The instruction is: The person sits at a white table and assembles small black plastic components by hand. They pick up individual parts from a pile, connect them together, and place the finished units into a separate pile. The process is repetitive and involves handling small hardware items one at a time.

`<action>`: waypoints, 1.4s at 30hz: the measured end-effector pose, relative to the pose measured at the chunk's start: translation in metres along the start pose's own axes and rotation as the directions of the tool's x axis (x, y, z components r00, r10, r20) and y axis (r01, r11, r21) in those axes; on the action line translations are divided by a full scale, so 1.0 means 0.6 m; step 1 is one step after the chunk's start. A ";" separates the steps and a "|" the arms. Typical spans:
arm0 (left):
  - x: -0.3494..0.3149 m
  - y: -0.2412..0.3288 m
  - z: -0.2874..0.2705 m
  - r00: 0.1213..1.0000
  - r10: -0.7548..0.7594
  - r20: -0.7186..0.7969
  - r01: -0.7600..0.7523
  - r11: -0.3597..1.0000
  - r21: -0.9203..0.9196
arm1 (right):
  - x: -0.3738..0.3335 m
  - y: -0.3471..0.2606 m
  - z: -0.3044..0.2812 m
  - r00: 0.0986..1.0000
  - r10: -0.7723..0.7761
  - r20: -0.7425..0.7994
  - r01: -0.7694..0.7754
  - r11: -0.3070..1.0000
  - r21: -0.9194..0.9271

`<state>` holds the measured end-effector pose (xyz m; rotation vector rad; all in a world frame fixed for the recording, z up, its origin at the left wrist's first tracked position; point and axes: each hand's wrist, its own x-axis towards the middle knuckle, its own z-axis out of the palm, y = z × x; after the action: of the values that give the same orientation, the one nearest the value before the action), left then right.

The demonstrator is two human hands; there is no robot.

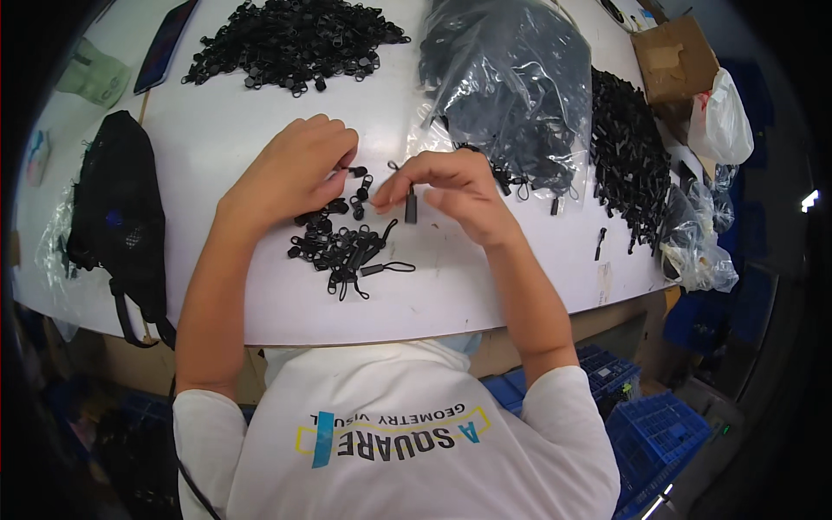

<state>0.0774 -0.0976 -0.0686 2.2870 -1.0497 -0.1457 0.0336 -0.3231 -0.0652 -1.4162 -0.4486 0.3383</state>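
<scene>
My left hand (299, 169) is closed, its thumb and fingers pinched at a small black zipper slider (358, 172). Across from it, my right hand (468, 191) pinches a black zipper pull (411, 208); its rectangular end hangs below the fingers and its cord loop sticks up above them. Loose black sliders (360, 204) lie on the table between the hands. Just below my left hand is a small heap of black pieces (325, 247), with several corded pulls on its near side, one pull (374, 269) pointing its loop to the right.
On the white table (485, 303) a large slider pile (295, 39) lies at the back. A clear plastic bag (511, 78) of black parts sits right of it, beside a pile of pulls (628, 156). A black bag (126, 208), a phone (165, 48) and a cardboard box (676, 61) stand around the edges.
</scene>
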 end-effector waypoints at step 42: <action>0.004 0.049 0.037 0.971 -0.174 -0.162 0.111 0.934 -0.339 | -0.012 -0.003 0.048 0.978 -0.145 0.152 0.169 0.110 -0.979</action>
<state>0.0520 -0.1249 -0.0695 2.0263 -0.7012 -0.1464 0.0128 -0.3019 -0.0612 -2.7057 -0.9484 -0.2619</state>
